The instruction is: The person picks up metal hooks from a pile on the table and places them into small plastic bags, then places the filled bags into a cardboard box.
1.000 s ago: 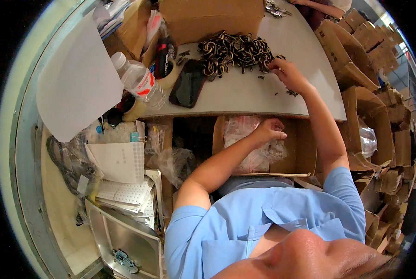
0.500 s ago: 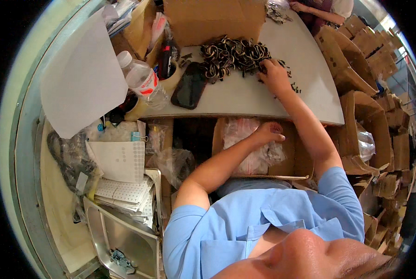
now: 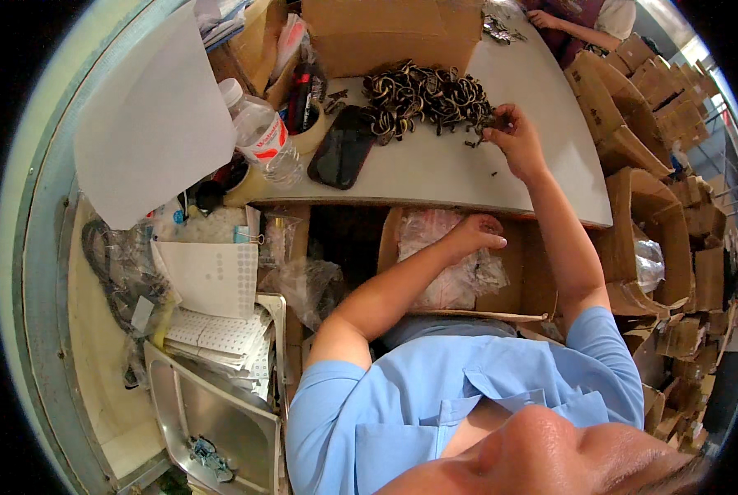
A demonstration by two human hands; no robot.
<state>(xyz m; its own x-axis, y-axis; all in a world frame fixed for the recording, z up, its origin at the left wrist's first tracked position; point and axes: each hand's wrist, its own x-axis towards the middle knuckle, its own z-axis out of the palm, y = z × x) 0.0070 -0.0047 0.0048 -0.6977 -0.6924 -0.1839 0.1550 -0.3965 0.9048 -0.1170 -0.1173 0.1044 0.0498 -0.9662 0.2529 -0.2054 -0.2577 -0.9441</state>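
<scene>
A heap of dark, curved metal-looking pieces with pale edges [image 3: 423,97] lies on the white tabletop [image 3: 542,99]. My right hand [image 3: 519,144] is at the heap's right edge, its fingers bent together against the outermost pieces; what lies between the fingertips is too small to make out. Lower down, my left hand [image 3: 476,234] hovers over an open cardboard box [image 3: 527,276] below the table edge. Its fingers are curled, and the palm side is hidden. Clear plastic bags [image 3: 435,247] fill the box's left part, below and beside that hand.
Left of the heap lie a black phone [image 3: 342,148] and a plastic bottle [image 3: 262,136]. A cardboard box [image 3: 394,37] stands behind the heap. Papers [image 3: 216,334] and a metal tray [image 3: 212,412] are at lower left. More cartons [image 3: 653,235] line the right. Another person's arm [image 3: 579,31] shows at the far right.
My right hand has shifted rightward, fingers still at the heap. Small loose pieces that lay scattered right of the heap no longer show there, except one speck. My left hand has barely moved.
</scene>
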